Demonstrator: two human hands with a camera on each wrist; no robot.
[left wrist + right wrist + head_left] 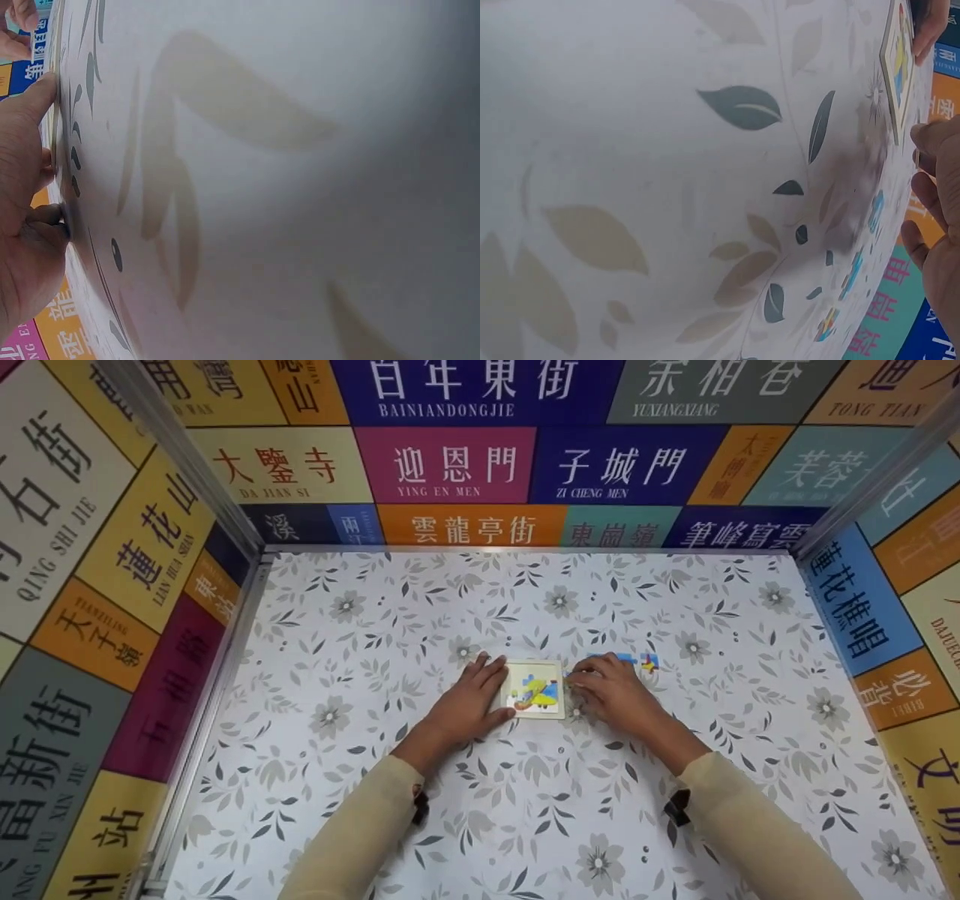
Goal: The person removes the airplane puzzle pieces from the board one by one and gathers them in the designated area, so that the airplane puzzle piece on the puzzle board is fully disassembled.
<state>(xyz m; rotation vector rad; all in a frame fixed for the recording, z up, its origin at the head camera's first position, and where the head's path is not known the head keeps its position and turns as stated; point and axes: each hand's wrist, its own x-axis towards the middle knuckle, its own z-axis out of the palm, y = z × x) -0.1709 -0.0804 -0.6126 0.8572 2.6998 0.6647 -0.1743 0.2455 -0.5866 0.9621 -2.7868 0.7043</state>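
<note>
— Most of the puzzle board was filled with the plane picture, lying flat between my hands on the surface. My left hand pressed its edge, fingers straight.

— What was left?

— Loose pieces beyond my right hand; its fingers curled at the board's right edge, any piece there hidden

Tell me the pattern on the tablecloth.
Grey and beige leaves and flowers on white tablecloth; clearest in the head view.
</note>
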